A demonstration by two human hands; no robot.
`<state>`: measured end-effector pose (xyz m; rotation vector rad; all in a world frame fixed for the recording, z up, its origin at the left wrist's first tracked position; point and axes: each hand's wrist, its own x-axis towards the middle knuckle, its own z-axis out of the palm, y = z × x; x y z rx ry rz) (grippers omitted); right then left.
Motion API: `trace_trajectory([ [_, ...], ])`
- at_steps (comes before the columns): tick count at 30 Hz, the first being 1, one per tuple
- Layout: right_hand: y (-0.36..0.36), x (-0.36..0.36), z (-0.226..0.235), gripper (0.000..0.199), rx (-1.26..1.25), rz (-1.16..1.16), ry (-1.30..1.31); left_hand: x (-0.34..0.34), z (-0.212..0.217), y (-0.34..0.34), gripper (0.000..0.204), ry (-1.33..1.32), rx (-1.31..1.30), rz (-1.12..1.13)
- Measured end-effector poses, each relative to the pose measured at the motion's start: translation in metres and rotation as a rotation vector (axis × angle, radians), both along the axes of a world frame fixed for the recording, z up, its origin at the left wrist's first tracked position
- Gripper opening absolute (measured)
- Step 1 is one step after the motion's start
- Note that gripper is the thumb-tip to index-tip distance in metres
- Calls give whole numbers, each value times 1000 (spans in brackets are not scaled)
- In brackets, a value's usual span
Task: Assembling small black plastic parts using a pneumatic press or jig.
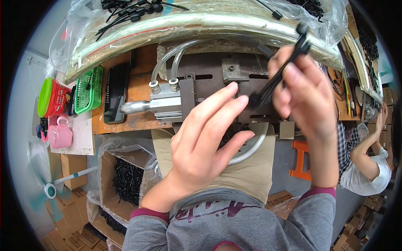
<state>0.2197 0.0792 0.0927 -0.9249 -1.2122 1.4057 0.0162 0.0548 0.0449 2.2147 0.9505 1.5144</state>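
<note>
My right hand (pixel 307 90) is raised at the right of the bench, its fingers closed round a small bunch of long, thin black plastic pieces (pixel 279 76) with knobbed ends. They slant from upper right to lower left, and their lower ends are blurred. Close to those lower ends is my left hand (pixel 194 146), fingers stretched and thumb apart, with nothing visible in it. Beneath both hands lies a dark metal fixture (pixel 231 69) with slots. A silver air cylinder (pixel 167 104) with clear hoses is fixed at its left, partly behind my left hand.
More black pieces (pixel 130 14) lie on the plastic-covered ledge at the back. On the left are a black tray-like object (pixel 116 94), a green basket (pixel 88 90), a red tub (pixel 56 98) and a pink mug (pixel 60 134). A carton of black pieces (pixel 127 180) stands below; a person (pixel 368 171) sits at right.
</note>
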Motion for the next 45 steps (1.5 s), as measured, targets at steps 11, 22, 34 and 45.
trace_trajectory([
  [11, -33, 5, -29, 15, 138, -335, -106, -4, -18, -23, 33, 50, -167, -82],
  [22, -50, 10, -46, 37, 969, -515, -1136, 10, -35, -8, 28, 509, 14, 79],
  [34, -58, -8, -54, 32, 1127, -308, -1250, 1, -16, -16, 43, -5, -140, -282],
  [45, -56, -7, -57, 37, 961, -429, -1203, 0, -13, -26, 49, 164, -221, -139],
])
